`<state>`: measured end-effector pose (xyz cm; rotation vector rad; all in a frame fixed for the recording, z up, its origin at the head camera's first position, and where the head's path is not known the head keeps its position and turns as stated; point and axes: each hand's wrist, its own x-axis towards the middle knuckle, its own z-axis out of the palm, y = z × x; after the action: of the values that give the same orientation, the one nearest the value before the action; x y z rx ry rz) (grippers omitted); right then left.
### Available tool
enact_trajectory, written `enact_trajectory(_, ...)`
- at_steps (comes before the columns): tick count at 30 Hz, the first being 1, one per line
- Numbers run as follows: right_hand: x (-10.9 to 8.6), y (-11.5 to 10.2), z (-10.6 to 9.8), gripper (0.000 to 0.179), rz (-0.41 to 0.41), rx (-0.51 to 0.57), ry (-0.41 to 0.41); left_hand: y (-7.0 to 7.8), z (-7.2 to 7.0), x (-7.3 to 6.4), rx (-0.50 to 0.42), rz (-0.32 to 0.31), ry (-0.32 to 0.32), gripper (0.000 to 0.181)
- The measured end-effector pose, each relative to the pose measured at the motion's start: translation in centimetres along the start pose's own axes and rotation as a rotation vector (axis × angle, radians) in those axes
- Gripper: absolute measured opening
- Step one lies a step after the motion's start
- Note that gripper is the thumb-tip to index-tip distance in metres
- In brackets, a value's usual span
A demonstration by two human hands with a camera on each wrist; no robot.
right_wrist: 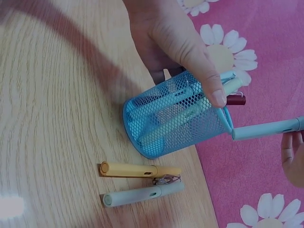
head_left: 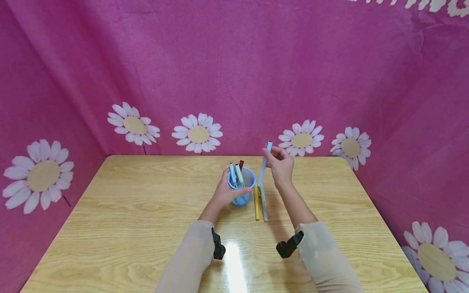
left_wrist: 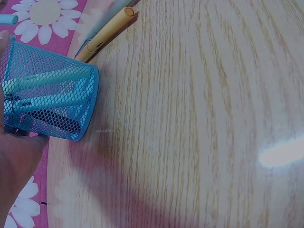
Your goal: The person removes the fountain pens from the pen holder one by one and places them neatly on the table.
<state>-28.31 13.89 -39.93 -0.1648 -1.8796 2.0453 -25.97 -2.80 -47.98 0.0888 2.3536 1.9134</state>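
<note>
My left hand (head_left: 224,193) grips a blue mesh pen cup (head_left: 242,201) by its side, the thumb lying across near the rim. Inside the cup lean a light blue pen (head_left: 233,175), a pale green pen (head_left: 239,175) and a dark red pen (head_left: 241,163). To the right of the cup, my right hand (head_left: 283,166) pinches another light blue pen (right_wrist: 266,129) near its upper end. Its lower end overlaps the cup's rim in the right wrist view. Below it, a yellow pen (right_wrist: 137,170) and a pale grey-green pen (right_wrist: 142,194) lie side by side on the table.
The wooden table (head_left: 146,219) reaches back to a pink curtain (head_left: 234,73) printed with white daisies. Dark cameras are strapped to the left wrist (head_left: 218,246) and right wrist (head_left: 289,245). Light glares off the table's front.
</note>
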Motion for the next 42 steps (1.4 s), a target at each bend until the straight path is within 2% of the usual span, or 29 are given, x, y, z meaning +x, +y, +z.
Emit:
enact_trajectory(15,0.1,0.4,-1.0,0.031,0.003,-0.05,0.026,0.0,-0.1,0.0,0.034,-0.021,-0.004,0.1)
enact_trajectory(26,0.1,1.2,-2.0,0.036,0.046,-0.099,0.027,-0.2,0.0,0.2,0.026,-0.018,-0.005,0.1)
enact_trajectory(42,0.1,2.4,-3.1,0.03,0.103,-0.152,0.054,-0.4,0.0,0.3,0.023,-0.009,0.002,0.101)
